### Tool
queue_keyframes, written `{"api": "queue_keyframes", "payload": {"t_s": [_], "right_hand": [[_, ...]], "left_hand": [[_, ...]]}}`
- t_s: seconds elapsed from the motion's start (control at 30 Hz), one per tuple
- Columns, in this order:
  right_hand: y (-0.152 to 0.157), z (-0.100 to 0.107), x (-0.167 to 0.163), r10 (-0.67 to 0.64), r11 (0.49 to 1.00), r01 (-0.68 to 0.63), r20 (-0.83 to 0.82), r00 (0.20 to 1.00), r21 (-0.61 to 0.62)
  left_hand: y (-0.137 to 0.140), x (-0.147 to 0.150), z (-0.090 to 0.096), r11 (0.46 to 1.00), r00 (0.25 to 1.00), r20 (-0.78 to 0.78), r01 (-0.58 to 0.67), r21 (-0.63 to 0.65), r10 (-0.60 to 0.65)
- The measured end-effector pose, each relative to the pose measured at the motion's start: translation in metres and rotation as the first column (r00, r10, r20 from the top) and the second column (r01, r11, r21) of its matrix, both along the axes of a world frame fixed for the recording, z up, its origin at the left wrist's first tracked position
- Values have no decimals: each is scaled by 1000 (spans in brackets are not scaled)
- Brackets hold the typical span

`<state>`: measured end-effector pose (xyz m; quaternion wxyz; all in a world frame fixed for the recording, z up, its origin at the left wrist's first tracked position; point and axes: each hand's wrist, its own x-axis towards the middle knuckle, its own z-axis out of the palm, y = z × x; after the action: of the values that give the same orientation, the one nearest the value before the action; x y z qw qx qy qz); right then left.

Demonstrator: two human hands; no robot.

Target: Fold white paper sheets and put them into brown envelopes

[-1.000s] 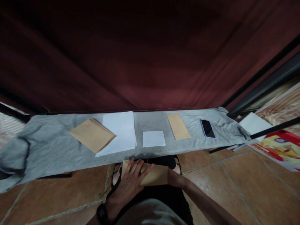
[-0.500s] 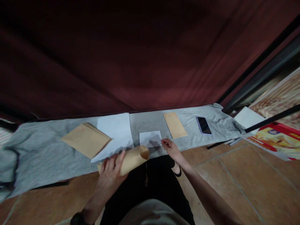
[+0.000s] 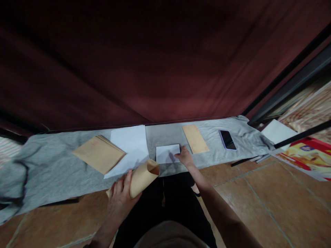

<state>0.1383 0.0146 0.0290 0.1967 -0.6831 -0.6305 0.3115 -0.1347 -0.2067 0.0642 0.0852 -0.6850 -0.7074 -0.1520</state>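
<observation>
At a gray-draped table (image 3: 59, 174) | left hand (image 3: 121, 199), its grip wrapped around a brown envelope (image 3: 143, 178), mouth gaping rightward, at the near edge | right hand (image 3: 186, 157) meets the right edge of a small white paper (image 3: 165, 154) on the tabletop; whether its grip pinches, cannot tell | phone (image 3: 228, 140) lies farther right.

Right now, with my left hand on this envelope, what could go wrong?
The brown envelope is bowed in your left hand, so squeezing harder might crease it.
Your right hand is at the edge of the small white card; a rough pinch could bend it.
The stacked envelopes overlap the large white paper, so tugging that might shift them.
</observation>
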Motion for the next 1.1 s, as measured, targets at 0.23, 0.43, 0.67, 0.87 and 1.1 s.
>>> {"api": "queue_keyframes", "payload": {"t_s": [0.23,0.43,0.67,0.87,1.1], "right_hand": [[11,-4,2,119,990,-95,-268,956,103],[7,11,21,196,937,-42,-423,884,347],[-20,-21,65,431,776,-327,-75,899,539],[-21,-30,76,423,783,-449,160,892,431],[-14,-4,79,375,792,-419,187,908,445]], "left_hand": [[42,-27,29,997,999,-21,46,-59,-47],[62,-42,35,994,996,33,88,-63,-86],[61,-38,23,983,987,-8,160,-86,-161],[70,-42,21,970,982,-17,182,-160,-187],[91,-48,12,942,982,-31,169,-290,-186]]}}
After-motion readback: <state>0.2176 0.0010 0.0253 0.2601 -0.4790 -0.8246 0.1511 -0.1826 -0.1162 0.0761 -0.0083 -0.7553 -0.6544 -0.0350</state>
